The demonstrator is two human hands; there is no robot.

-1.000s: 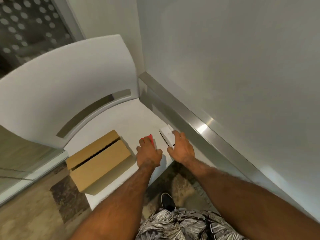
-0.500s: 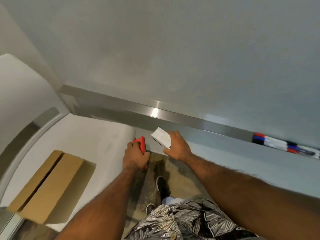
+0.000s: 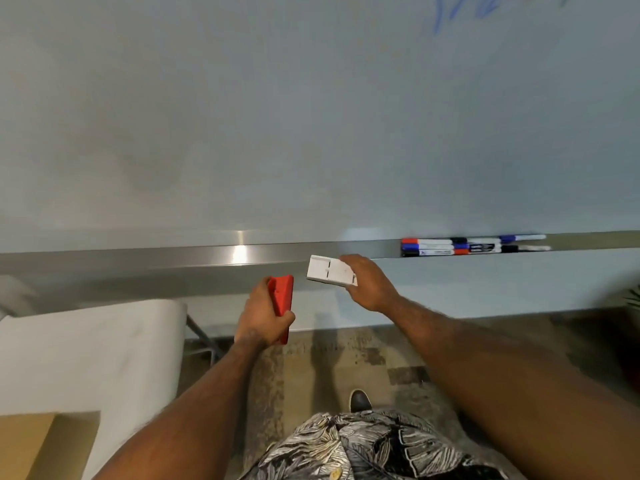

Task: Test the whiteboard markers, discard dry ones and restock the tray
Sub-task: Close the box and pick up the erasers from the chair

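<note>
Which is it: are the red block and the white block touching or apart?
Apart. The head view shows background between the red block and the white block.

Both bare forearms reached from the bottom of the frame toward its centre, the left from the lower left, the right from the lower right. The left hand [image 3: 263, 317], just below centre, curled fingers and thumb round a red block [image 3: 281, 297] held on end. The right hand [image 3: 372, 287], slightly higher and to the right, gripped one end of a white block [image 3: 327, 270], knuckles up.
</note>
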